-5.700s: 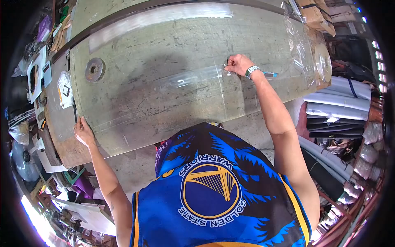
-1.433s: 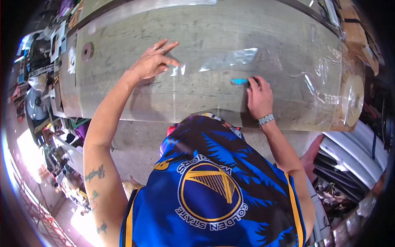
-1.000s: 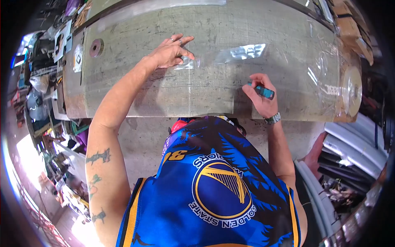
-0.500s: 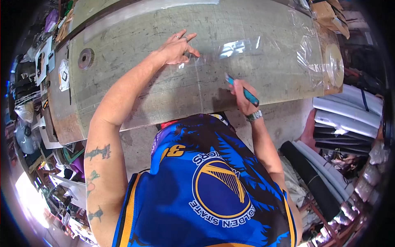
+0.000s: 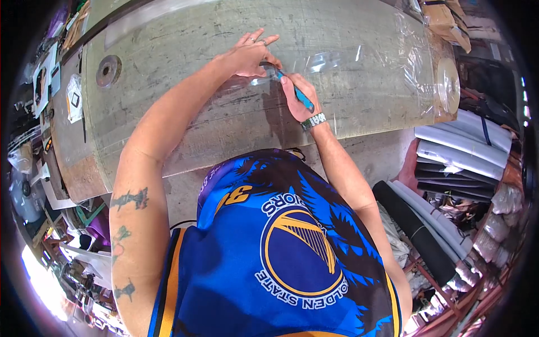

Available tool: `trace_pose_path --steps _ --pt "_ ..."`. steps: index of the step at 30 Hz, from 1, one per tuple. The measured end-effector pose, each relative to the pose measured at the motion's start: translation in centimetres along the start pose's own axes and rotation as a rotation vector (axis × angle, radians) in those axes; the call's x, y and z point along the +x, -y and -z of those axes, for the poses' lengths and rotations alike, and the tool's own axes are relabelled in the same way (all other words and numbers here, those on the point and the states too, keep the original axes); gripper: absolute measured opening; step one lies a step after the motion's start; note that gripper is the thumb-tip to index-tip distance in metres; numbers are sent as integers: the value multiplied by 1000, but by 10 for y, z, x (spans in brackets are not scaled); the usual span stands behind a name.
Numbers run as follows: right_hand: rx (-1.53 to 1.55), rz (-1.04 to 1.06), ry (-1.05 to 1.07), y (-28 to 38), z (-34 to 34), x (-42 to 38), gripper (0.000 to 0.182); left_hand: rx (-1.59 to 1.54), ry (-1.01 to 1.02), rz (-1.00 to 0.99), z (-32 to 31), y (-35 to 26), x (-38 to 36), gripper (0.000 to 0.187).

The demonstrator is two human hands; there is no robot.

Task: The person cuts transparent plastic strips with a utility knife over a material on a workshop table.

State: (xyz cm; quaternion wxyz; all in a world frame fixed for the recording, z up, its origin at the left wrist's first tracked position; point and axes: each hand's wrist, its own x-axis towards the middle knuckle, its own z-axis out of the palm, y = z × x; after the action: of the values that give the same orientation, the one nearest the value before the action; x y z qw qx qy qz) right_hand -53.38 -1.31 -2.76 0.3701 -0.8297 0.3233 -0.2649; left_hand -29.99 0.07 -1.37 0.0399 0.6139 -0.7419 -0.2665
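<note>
My left hand (image 5: 250, 58) lies with fingers spread on a clear plastic sheet (image 5: 325, 63) over the worktable (image 5: 185, 45). Wrapped in my right hand (image 5: 299, 90) is a teal utility knife (image 5: 304, 100), its tip end pointing toward my left fingers. The knife tip is right beside my left thumb and index finger; whether the blade touches the plastic is hard to make out. Glare marks the plastic to the right of both hands.
A round dark disc (image 5: 108, 71) sits on the table's left part, with a small plastic bag (image 5: 74, 98) near that edge. At the right end lies a roll of clear film (image 5: 447, 86). Below it are stacked silver rolls (image 5: 463, 137) and a long black roll (image 5: 415, 233).
My right hand has moved up and to the left with the utility knife, bringing its tip to my left fingers. My left hand stays in nearly the same place on the plastic.
</note>
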Motion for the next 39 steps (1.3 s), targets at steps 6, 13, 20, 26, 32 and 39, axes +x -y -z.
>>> trace_pose_path --steps 6,13,20,26,32,39 --pt "-2 -28 18 -6 -2 3 27 -17 6 1 0 4 4 51" --pt "13 -7 12 -10 -5 6 26 -12 0 1 -3 7 6 54" --pt "-31 -49 48 -7 -7 11 22 5 1 4 -1 5 6 54" --pt "-82 -32 76 -3 -9 21 20 -9 19 16 2 3 6 56" --pt "-189 -139 360 11 17 -9 22 -10 41 18 6 0 4 57" --pt "-92 -59 246 10 92 1 27 39 112 54 0 -8 -14 93"
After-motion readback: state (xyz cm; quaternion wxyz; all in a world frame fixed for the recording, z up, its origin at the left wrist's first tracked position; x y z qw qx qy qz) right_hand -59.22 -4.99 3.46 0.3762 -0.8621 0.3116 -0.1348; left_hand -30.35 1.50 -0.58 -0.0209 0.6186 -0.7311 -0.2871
